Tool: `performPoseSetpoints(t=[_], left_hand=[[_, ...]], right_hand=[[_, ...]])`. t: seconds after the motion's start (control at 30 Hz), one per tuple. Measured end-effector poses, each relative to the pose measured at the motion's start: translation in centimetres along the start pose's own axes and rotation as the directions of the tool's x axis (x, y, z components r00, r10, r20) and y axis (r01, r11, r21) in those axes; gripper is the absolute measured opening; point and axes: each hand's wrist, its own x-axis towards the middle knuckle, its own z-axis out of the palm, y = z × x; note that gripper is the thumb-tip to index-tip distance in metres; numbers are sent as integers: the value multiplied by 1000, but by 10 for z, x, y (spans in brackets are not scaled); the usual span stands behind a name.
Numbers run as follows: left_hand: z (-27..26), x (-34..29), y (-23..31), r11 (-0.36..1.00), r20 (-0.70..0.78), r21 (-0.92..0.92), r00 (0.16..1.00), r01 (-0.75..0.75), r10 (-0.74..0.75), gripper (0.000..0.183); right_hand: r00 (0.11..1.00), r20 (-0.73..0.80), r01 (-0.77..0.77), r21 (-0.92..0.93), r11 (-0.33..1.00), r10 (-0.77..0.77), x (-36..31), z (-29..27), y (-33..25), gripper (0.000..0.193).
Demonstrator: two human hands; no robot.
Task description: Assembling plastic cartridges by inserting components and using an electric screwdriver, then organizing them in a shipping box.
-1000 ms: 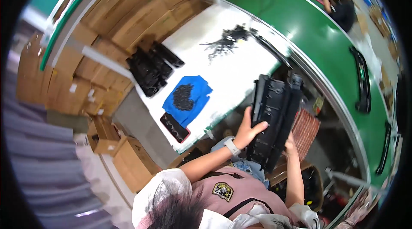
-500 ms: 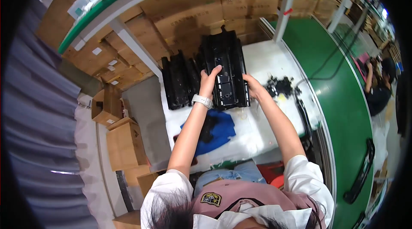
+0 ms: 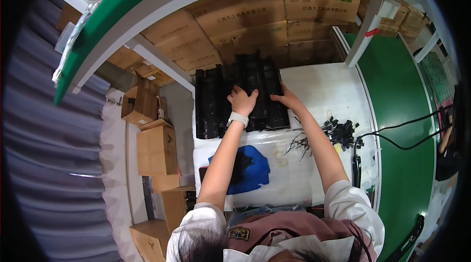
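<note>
Several long black moulded plastic parts stand side by side on the white tabletop. At the right end of the row is the black plastic part between my hands. My left hand, with a pale watch on its wrist, grips its left side, thumb on the front face and fingertips bent over a ridge. My right hand holds the right edge, thumb in front; its other fingers are partly hidden behind the edge. Left of my left hand stand more black parts.
A blue cloth with a black patch lies near my left forearm. Black clips and ties are piled by my right forearm. A green conveyor belt runs along the right. Cardboard boxes are stacked behind; a white post rises at the back right.
The black part has been lowered from a raised hold to the tabletop, beside the others. My left hand has shifted its grip on it. The view has moved closer to the table.
</note>
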Motion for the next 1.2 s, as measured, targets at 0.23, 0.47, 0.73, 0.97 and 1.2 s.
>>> performPoseSetpoints(t=[0.23, 0.47, 0.73, 0.97, 1.2], left_hand=[[6, -25, 13, 992, -98, 129, 995, 5, 7, 92], [4, -38, 21, 989, -127, 143, 992, 37, -19, 97], [7, -52, 32, 951, -247, 302, 959, -61, 140, 99], [9, -82, 48, 851, -188, 420, 887, -316, 422, 77], [13, -90, 36, 861, -154, 365, 889, -355, 432, 72]], right_hand=[[873, -401, 60, -476, 877, -277, 25, 21, 37, 78], [923, -280, 141, -392, 909, -264, 13, 9, 42, 64], [917, -268, 279, -95, 956, -294, -29, 8, 19, 55], [864, -404, 126, -404, 906, -301, -74, -32, 19, 54], [778, -195, -55, -968, 245, -598, -179, -66, 104, 49]])
